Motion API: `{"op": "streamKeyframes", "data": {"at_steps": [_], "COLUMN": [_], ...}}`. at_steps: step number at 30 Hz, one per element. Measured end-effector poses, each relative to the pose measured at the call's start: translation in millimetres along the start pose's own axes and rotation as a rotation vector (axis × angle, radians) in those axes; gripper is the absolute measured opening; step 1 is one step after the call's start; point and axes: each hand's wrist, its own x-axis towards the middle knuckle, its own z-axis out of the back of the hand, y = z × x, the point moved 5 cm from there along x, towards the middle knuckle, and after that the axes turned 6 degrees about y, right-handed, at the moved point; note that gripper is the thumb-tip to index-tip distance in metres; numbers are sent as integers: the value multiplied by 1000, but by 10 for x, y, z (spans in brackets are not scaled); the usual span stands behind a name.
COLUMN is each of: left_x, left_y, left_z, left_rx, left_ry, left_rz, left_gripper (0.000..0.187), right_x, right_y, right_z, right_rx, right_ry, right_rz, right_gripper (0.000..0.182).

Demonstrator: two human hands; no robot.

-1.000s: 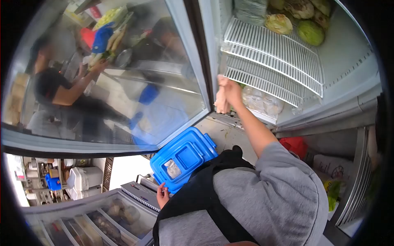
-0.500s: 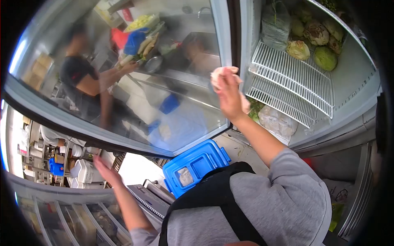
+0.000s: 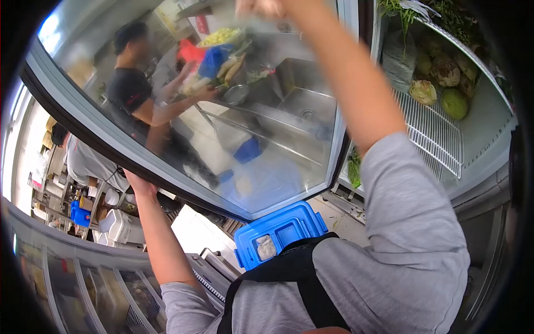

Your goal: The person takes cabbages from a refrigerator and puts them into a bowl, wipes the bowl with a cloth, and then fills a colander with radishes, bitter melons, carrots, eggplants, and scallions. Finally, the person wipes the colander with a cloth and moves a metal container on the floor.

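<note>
Hands apart, grips unclear, we reach across the glass door, right hand top centre, left hand centre left; this calls for steadiness.

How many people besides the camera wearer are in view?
2: one in a dark shirt, showing in the glass door; one in a light shirt, at far left, past the door's edge. Others may be hidden.
</note>
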Motion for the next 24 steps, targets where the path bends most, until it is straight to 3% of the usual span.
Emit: {"op": "streamKeyframes", "data": {"at_steps": [2,3,5,6,7,9,10,11,12,14,17,19,22,23,24], "left_x": [19,19,-37,-41,-15,-29,-6,-3,-17,-9,23,-24,-73,-70,-46], "left_y": [-11,-13,8,11,-9,-63,-38,-41,-54,-53,-11,-101,-223,-166,-124], "left_z": [-45,-60,-28,-5,-2,-98,-41,15,0,34,90,-25,-194,-119,-51], "left_rx": [-29,-22,-22,-23,-27,-5,16,40,-25,-32,-112,-100,-97,-91,-81], "left_ry": [-35,-49,-68,-69,-67,-164,-144,-132,-106,-98,-45,-34,-77,-56,-30], "left_rz": [-25,-21,-17,-21,-34,-58,-57,-58,-24,-45,-21,-22,-23,21,61], "left_gripper": [47,45,43,41,39,38,38,39,40,44,46,52,54,53,52], "right_x": [-1090,-1657,-3326,-4009,-4344,-4006,-3244,-2450,-1643,31,726,230,-1660,-2745,-3434], "right_y": [370,462,395,182,-149,-352,-376,-410,-406,38,1039,1781,2323,2189,1906], "right_z": [213,570,894,1083,1071,874,729,507,299,154,153,219,911,1000,1069], "right_rx": [103,282,197,257,192,208,291,303,193,95,124,101,229,401,321], "right_ry": [276,438,729,878,791,1120,1498,1332,503,305,130,248,712,512,462], "right_rz": [265,384,656,842,993,804,430,166,299,154,79,268,1003,1101,1233], "right_gripper": [49,55,43,46,54,66,71,80,80,72,62,55,46,45,49]}}
